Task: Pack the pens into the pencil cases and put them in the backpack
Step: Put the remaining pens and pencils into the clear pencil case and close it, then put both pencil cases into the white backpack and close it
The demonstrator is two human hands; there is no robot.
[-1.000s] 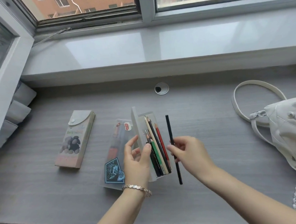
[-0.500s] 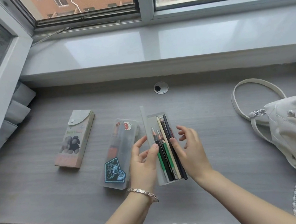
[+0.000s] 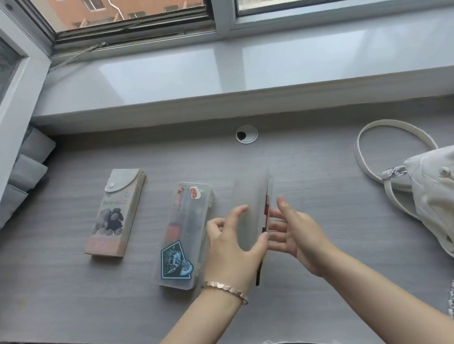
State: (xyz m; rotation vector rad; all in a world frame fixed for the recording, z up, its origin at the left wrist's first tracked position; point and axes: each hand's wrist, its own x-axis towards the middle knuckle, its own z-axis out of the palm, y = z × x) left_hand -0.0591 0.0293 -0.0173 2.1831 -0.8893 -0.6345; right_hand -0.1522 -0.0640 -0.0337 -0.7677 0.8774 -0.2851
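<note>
A frosted translucent pencil case (image 3: 251, 197) is in front of me on the grey desk (image 3: 320, 190). Its lid is folded almost shut over the pens (image 3: 265, 212), which show only as a dark and red sliver along the right edge. My left hand (image 3: 234, 252) grips the case over the lid, thumb on its near end. My right hand (image 3: 297, 234) is at the case's right side with fingers spread, fingertips at its edge. A second translucent case with stickers (image 3: 186, 232) lies shut to the left. A white backpack (image 3: 452, 198) sits at the right.
A third pencil case with a snap flap and a printed front (image 3: 115, 214) lies further left. A round cable grommet (image 3: 246, 134) is set in the desk's back. The backpack's strap loop (image 3: 362, 140) lies on the desk. A window sill runs behind; folded grey cloth sits at the far left.
My right hand laid the black pen into the open case and let it go. The lid then swung from the left over the pens, and my left hand moved on top of it.
</note>
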